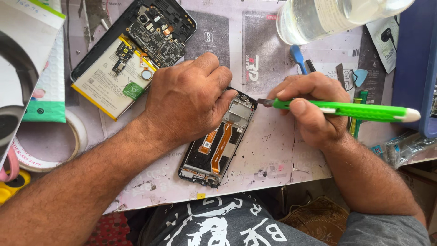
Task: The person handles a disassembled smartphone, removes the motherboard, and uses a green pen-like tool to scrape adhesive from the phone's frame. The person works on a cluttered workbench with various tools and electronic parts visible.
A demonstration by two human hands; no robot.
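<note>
My left hand (191,98) presses down on the top end of a dark phone screen frame (218,146) with orange flex cables, lying on the work mat (268,150). My right hand (312,107) grips a bright green utility knife (350,110), whose metal blade tip points left at the frame's upper right corner. An opened phone body (132,50) with exposed circuit board and white battery lies beyond my left hand.
A clear plastic bottle (327,16) lies at the top right. A roll of tape (50,141) and a printed box (22,64) sit left. Small tools, a blue brush (298,57) and a blue pick (360,76) lie behind my right hand. A blue case (416,64) fills the right edge.
</note>
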